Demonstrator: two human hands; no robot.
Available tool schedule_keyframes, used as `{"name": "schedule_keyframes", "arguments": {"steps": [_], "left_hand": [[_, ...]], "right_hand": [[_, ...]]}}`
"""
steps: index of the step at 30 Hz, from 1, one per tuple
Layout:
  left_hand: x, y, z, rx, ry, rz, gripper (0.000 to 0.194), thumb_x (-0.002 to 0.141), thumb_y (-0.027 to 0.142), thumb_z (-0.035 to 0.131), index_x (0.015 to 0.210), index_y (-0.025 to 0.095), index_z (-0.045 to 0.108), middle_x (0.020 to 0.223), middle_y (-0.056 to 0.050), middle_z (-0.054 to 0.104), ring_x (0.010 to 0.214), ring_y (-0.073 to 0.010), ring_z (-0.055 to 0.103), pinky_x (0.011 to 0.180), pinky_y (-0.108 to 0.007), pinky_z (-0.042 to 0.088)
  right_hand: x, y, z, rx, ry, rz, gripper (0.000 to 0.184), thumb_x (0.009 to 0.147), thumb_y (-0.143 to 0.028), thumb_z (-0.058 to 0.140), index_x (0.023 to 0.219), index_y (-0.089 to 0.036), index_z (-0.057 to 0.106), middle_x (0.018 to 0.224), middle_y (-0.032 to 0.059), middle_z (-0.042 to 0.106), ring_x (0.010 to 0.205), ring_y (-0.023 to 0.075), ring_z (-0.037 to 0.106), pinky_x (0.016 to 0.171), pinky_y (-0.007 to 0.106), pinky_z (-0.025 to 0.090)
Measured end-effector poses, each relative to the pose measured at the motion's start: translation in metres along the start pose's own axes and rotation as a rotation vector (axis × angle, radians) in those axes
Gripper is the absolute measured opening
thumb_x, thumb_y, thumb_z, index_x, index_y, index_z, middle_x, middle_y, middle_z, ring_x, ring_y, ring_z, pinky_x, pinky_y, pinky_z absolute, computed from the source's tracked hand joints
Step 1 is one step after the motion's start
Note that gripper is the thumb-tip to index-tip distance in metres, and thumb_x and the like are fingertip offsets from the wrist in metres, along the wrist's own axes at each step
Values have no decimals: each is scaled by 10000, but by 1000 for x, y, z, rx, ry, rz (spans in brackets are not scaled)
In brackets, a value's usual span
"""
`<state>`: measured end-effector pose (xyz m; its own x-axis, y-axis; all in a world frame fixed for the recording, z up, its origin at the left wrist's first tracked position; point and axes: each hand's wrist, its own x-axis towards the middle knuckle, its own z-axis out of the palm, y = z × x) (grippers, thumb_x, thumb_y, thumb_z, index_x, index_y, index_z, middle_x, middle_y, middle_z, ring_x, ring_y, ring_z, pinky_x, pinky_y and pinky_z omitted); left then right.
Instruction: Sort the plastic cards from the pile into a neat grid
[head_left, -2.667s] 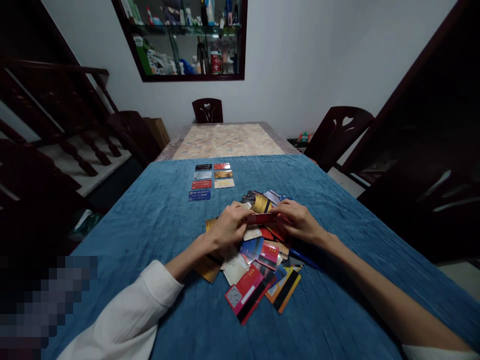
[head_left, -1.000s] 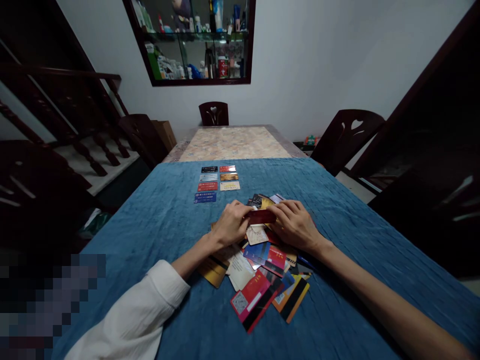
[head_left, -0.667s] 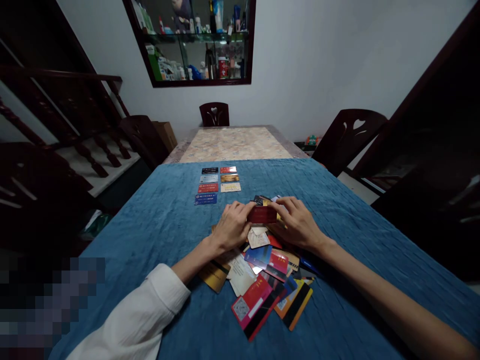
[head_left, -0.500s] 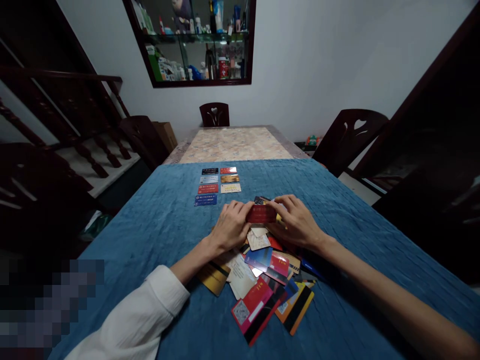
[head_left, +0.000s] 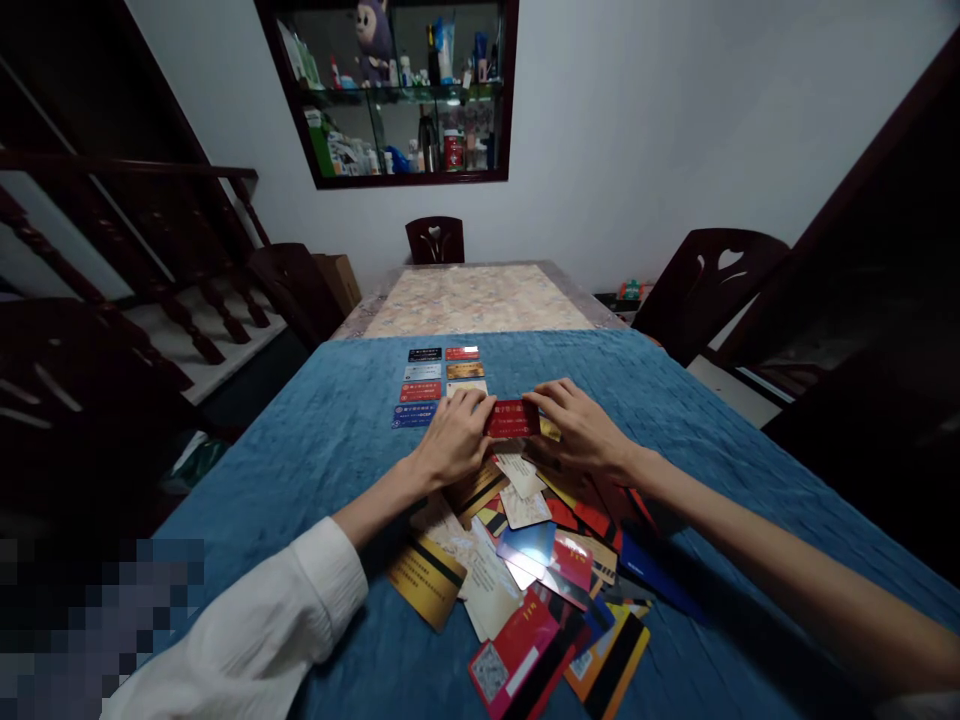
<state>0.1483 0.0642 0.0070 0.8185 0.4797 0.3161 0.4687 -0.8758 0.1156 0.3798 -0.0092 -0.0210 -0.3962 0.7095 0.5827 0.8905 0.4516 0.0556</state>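
Between my two hands is a dark red card (head_left: pixel 512 419) with pale lettering, tilted up toward me. My left hand (head_left: pixel 456 430) pinches its left edge, and my right hand (head_left: pixel 574 425) grips the right edge. Below them a loose pile of overlapping cards spreads over the cloth, among them a gold card (head_left: pixel 426 583), a cream card (head_left: pixel 491 590), a pink-red card (head_left: pixel 517 650) and an orange card (head_left: pixel 611 660) with a black stripe. Beyond my left hand, cards lie in two columns, with a blue card (head_left: pixel 415 415) nearest and a black card (head_left: pixel 425 355) farthest.
A blue cloth (head_left: pixel 315 460) covers the near part of the table; its far end shows a patterned stone-like top (head_left: pixel 480 295). Dark wooden chairs (head_left: pixel 712 285) stand around it. A glass-shelved cabinet (head_left: pixel 401 95) is set in the far wall, and a stair railing (head_left: pixel 135 165) runs at left.
Both hands have shifted slightly left with the red card, toward the laid-out columns. The card's lettering now shows more plainly. The whole view has tipped up a little.
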Motion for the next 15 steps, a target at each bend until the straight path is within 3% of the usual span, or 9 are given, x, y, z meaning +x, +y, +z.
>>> {"name": "schedule_keyframes", "arguments": {"steps": [9,15], "left_hand": [[29,-38,-5,91,-9,-77,512,825,153,602,1326,179,503,1329,-156,552,1240,-329,464,1006,-495,421],[51,-65,-5,203,-78,-129,446,836,149,589,1277,139,524,1346,-166,556,1234,-336,452,967,-479,424]], "right_hand": [[47,32,25,33,-75,5,542,816,-232,669,1338,-187,528,1202,151,573,1057,299,487,852,449,499],[80,51,49,0,-157,65,506,819,-263,699,1302,-182,569,1206,147,579,1050,292,484,846,417,482]]}}
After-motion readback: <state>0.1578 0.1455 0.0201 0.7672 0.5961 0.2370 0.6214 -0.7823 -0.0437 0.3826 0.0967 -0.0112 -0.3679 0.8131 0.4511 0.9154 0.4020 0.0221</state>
